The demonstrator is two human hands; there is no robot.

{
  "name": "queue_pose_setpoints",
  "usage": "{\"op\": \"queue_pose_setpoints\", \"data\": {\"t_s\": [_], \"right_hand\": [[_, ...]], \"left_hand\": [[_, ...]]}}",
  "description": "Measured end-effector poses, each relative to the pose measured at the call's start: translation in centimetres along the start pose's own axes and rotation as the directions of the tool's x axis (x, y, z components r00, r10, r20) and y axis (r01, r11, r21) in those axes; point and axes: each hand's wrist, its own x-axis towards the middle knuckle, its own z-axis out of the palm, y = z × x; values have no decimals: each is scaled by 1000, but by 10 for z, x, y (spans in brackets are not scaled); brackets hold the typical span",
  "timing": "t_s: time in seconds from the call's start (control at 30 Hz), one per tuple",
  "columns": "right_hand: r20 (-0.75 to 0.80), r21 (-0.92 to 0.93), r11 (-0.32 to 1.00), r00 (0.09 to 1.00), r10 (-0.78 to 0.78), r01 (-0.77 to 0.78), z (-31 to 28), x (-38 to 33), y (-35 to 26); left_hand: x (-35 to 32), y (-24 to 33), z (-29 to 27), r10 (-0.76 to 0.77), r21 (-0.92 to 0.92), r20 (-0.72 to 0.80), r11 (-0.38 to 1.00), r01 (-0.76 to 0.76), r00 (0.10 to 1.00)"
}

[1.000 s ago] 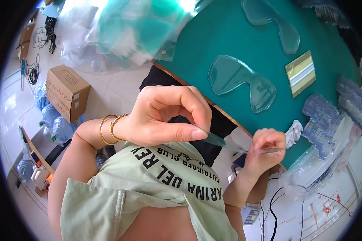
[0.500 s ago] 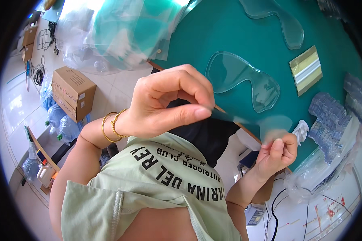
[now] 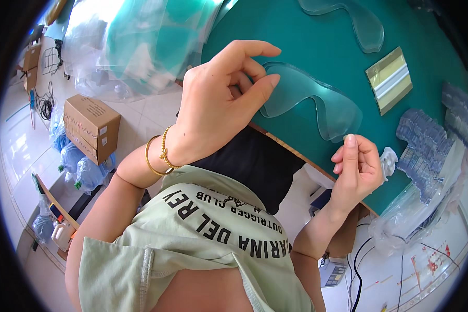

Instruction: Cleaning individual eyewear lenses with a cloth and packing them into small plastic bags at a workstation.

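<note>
Beside the clear, goggle-shaped plastic lens (image 3: pixel 339 112), left hand (image 3: pixel 216 101) fingers spread, right hand (image 3: pixel 360 169) pinch unclear, I fear careless dragging could scuff it.

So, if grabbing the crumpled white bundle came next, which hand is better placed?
Probably the right hand: it appears beside the bundle, though perhaps gripping a clear, curved plastic sheet. The left hand is open but farther away.
</note>
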Motion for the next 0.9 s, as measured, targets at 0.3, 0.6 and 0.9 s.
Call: {"op": "queue_pose_setpoints", "data": {"t_s": [0.3, 0.6, 0.9], "right_hand": [[15, -26, 1000, 1000, 9, -8, 0, 0, 5], [18, -27, 1000, 1000, -2, 3, 0, 0, 7], [22, -31, 999, 1000, 12, -12, 1, 0, 7]], "left_hand": [[2, -3, 1, -10, -1, -50, 1000, 10, 999], [2, -3, 2, 11, 17, -54, 1000, -10, 998], [2, -4, 3, 12, 22, -64, 1000, -11, 998]]}}
